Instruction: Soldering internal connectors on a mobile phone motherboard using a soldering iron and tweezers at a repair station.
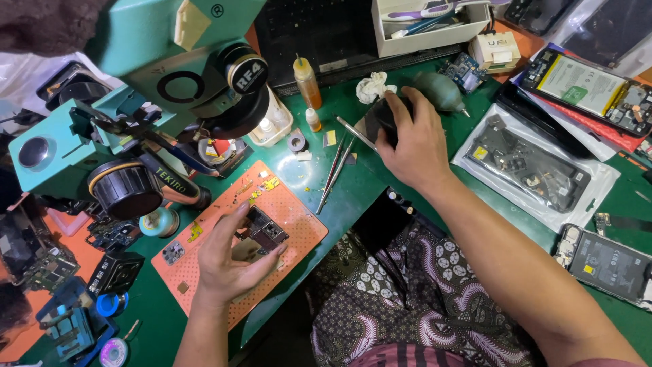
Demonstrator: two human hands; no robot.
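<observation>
The left hand [227, 261] sits in the lower left of the frame, forearm rising from the bottom edge, fingers curled and spread, thumb out to the right. The right hand [411, 139] reaches to the upper centre, palm down, fingers bent forward, its bare forearm running diagonally from the lower right corner.

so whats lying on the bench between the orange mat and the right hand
In the head view, tweezers lie on the green bench top between the orange mat and the right hand.

dark obj [388, 112] under right hand [414, 139] mostly hidden
</observation>
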